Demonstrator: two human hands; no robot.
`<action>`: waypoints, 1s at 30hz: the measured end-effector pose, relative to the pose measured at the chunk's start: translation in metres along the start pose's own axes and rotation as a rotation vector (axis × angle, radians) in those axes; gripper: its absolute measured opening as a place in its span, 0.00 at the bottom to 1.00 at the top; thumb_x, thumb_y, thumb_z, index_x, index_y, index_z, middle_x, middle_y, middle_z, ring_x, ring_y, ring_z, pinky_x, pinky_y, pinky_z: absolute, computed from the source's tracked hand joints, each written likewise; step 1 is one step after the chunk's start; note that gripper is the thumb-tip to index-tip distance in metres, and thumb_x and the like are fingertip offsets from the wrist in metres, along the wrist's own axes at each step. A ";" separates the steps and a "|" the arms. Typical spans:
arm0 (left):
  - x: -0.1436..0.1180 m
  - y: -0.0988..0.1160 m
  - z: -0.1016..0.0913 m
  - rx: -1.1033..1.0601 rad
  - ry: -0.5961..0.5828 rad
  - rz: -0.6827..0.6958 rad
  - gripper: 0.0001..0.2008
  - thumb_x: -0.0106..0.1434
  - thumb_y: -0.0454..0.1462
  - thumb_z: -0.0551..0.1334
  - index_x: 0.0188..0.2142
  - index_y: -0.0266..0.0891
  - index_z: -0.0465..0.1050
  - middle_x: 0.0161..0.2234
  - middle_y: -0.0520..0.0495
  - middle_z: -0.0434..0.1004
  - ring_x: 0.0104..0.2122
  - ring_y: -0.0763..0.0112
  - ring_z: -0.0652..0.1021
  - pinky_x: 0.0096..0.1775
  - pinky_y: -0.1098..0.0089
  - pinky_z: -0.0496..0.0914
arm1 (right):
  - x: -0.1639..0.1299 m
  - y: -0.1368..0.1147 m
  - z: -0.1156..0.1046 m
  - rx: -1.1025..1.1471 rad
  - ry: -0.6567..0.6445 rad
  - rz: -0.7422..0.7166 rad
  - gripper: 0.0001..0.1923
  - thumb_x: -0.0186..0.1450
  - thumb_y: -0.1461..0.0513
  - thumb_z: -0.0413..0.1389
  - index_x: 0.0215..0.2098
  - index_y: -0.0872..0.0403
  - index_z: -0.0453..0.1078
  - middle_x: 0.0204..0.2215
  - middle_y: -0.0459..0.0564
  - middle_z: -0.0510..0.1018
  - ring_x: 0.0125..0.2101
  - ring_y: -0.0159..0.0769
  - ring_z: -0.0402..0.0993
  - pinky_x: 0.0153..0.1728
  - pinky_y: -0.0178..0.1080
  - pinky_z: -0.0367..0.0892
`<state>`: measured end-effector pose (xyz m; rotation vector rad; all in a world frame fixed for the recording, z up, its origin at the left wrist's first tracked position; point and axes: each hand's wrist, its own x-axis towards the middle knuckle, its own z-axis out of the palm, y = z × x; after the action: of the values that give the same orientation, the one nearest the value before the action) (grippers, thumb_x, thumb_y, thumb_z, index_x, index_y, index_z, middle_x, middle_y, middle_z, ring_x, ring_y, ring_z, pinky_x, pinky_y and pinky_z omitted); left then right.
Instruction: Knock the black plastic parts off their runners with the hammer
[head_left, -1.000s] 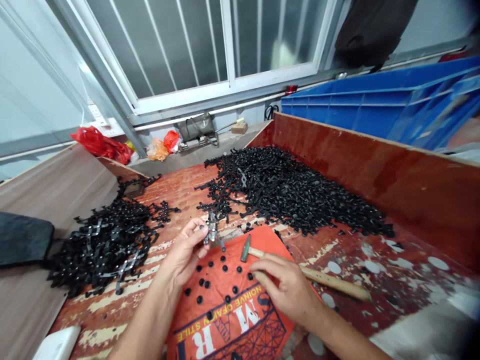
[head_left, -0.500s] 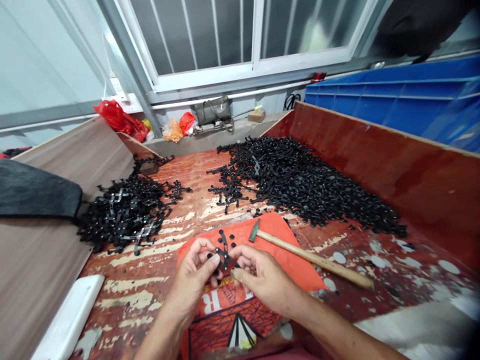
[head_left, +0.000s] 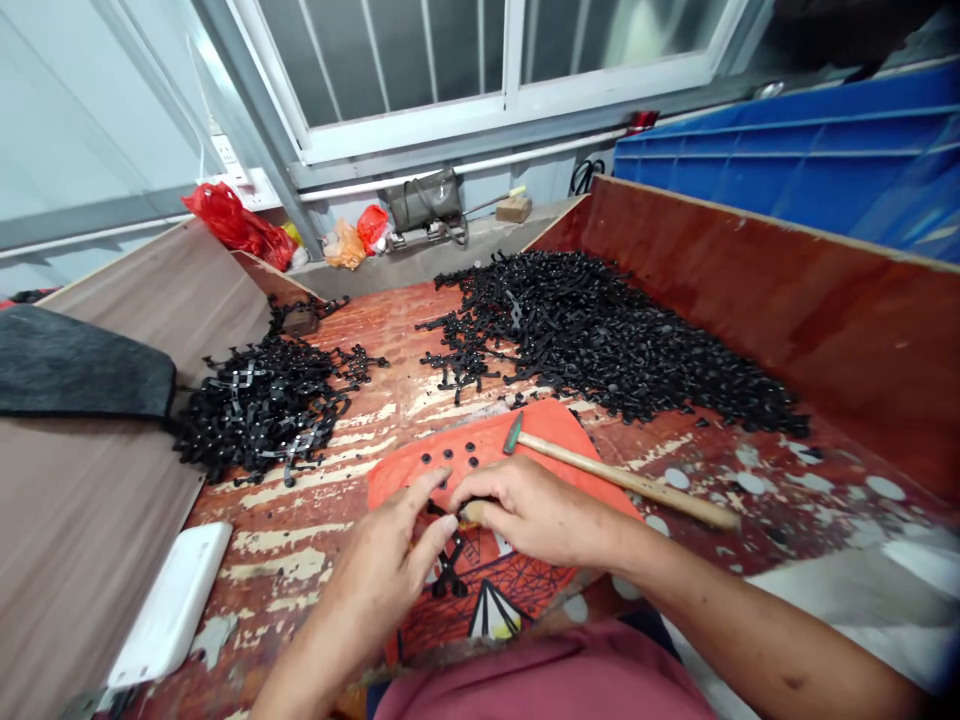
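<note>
Over the orange printed cloth [head_left: 525, 590], my left hand [head_left: 390, 550] holds a black jointed link piece [head_left: 448, 578] between thumb and forefinger; its crossed lower end hangs towards me. My right hand [head_left: 525, 508] meets it from the right with curled fingers and a tan cover on the thumb. Its fingertips pinch close to the piece's upper end, and what lies in them is mostly hidden. Just beyond the hands, several small black round caps [head_left: 448, 454] rest on the cloth. A hammer [head_left: 622, 479] with a green head and wooden handle lies to the right.
A large heap of black parts [head_left: 585, 330] spreads across the back right, and a smaller heap of link pieces [head_left: 262, 410] sits at left. Wooden boards [head_left: 750, 285] wall the red worktop. A white flat object [head_left: 172, 605] lies front left; a blue crate [head_left: 787, 160] stands behind.
The link piece has come nearer to me and hangs lower, below my fingers. My right hand has closed in beside my left. The view has tilted slightly downward.
</note>
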<state>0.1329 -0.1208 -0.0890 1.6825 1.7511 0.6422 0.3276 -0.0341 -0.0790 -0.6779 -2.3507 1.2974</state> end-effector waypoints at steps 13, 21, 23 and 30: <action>-0.016 0.011 0.022 -0.969 -0.065 -0.301 0.31 0.56 0.48 0.69 0.57 0.45 0.68 0.28 0.49 0.76 0.30 0.68 0.75 0.35 0.72 0.67 | 0.017 0.010 0.001 -0.020 -0.046 -0.108 0.14 0.67 0.72 0.52 0.43 0.53 0.76 0.39 0.46 0.81 0.39 0.35 0.76 0.41 0.34 0.66; -0.020 -0.021 0.003 -0.962 0.115 -0.408 0.19 0.52 0.45 0.72 0.39 0.40 0.71 0.26 0.54 0.71 0.25 0.76 0.71 0.30 0.76 0.65 | -0.014 0.031 -0.011 -0.334 0.326 -0.075 0.31 0.65 0.67 0.55 0.65 0.51 0.58 0.50 0.54 0.74 0.45 0.40 0.72 0.47 0.41 0.68; -0.023 -0.033 -0.006 -0.902 0.135 -0.412 0.17 0.54 0.46 0.71 0.33 0.39 0.69 0.24 0.56 0.67 0.23 0.78 0.67 0.27 0.77 0.62 | -0.029 0.048 -0.027 -0.510 0.328 -0.027 0.18 0.67 0.66 0.53 0.55 0.51 0.69 0.42 0.52 0.76 0.41 0.42 0.72 0.45 0.43 0.68; -0.006 -0.080 0.001 -0.436 0.285 -0.329 0.14 0.55 0.46 0.68 0.29 0.40 0.68 0.22 0.56 0.68 0.23 0.75 0.67 0.27 0.75 0.59 | -0.068 0.095 -0.052 -0.947 0.179 0.266 0.07 0.66 0.58 0.58 0.39 0.54 0.72 0.38 0.57 0.76 0.40 0.48 0.72 0.42 0.45 0.65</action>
<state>0.0781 -0.1330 -0.1464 1.0200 1.8558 1.0558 0.4326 0.0060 -0.1405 -1.3309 -2.6976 0.0855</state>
